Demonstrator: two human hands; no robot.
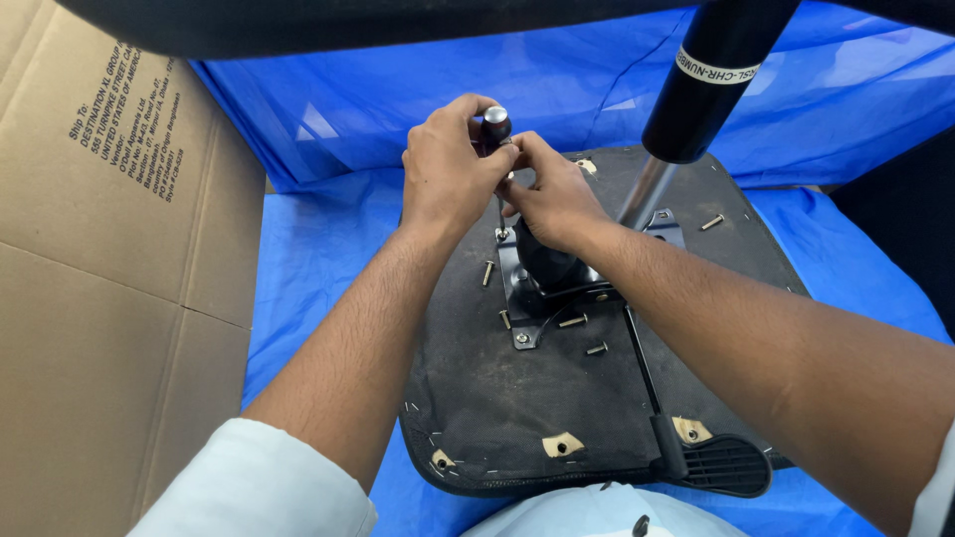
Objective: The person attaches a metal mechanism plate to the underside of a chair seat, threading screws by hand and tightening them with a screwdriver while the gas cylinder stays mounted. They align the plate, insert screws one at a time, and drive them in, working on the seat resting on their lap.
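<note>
1. A chair seat (517, 398) lies upside down on a blue sheet (318, 239). Its black underside faces up.
2. A metal plate (537, 298) with a black part on it sits in the middle of the seat's underside. A shiny pole with a black tube (706, 75) on it stands up from there.
3. The left hand (453, 169) is closed around the top of a screwdriver (495, 124). The tool has a dark handle with a silver cap.
4. The right hand (552, 199) is curled just beside it. Its fingers touch the handle lower down, and it looks like it helps keep the tool straight.
5. The thin shaft goes straight down to the plate's far corner. The tip seems to sit on a screw there, but the hands hide part of it.
6. Loose screws (572, 321) lie on the seat near the plate. One more screw (711, 222) lies well apart on the right.
7. A black lever (721, 462) with a wide paddle end sticks out near the person.
8. A big cardboard box (109, 278) lies flat on the left.
9. I think the step in hand is turning a screw at the plate's corner. I cannot tell if it goes in or out.
10. The next move calls for pushing down hard, holding the tool straight up, and turning slowly so the tip does not slip.
</note>
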